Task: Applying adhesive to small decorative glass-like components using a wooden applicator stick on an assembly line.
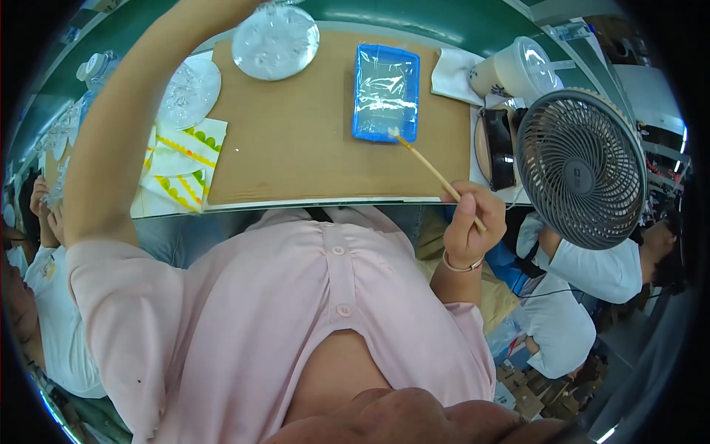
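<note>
Fingers of the right hand close around the lower end of a thin wooden brush, pinching it near the worktop's near edge. The brush slants up and to the left, and its pale tip rests on the lower right corner of a blue tray lined with clear, wrinkled film. The tray lies flat on a brown cardboard sheet that covers the middle of the worktop, whose green surface shows along the far side. A bracelet circles the right wrist.

The left arm rises along the left side of the view toward the far edge of the cardboard. The left hand itself is cut off at the top of the picture, so I cannot tell whether it is open or closed; it ends just beside a round clear glass dish that sits on the far left corner of the cardboard. A second clear dish lies to the left of the cardboard, above some white paper with yellow and green patterns.

To the right of the tray are a white cloth, a lidded plastic cup, dark glasses and a grey desk fan. Other people in white sleeves sit at both sides.
</note>
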